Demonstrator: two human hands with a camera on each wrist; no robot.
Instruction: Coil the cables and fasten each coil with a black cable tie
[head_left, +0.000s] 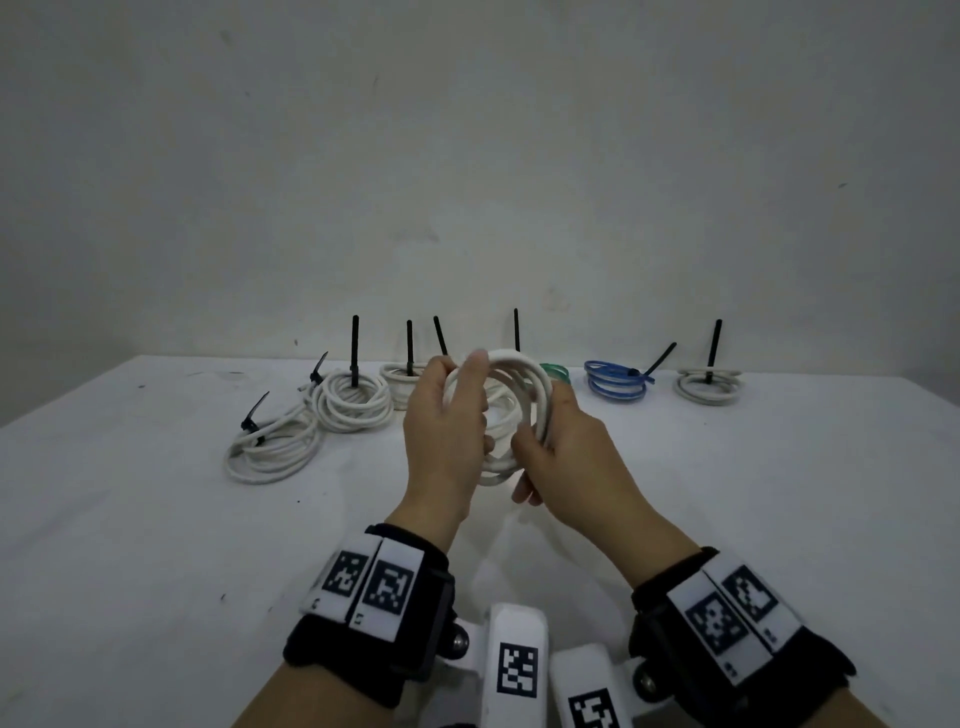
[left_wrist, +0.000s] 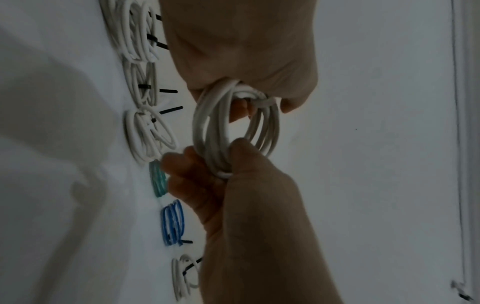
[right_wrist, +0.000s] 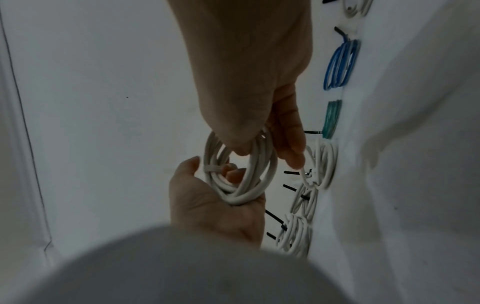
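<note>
Gripping a white cable coil (head_left: 511, 410) from both sides, the left hand (head_left: 441, 436) and right hand (head_left: 569, 457) curl their fingers around its loops above the white table (head_left: 130, 519), in front of a row of tied coils (head_left: 353, 402) near the table's far edge.

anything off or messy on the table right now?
Nothing is damaged or spilled. The odd one out is the front-left white coil: it lies forward of the back row, its loops sprawl loosely, and its black tie sits tilted. The white coil held in both hands shows no black tie.
</note>
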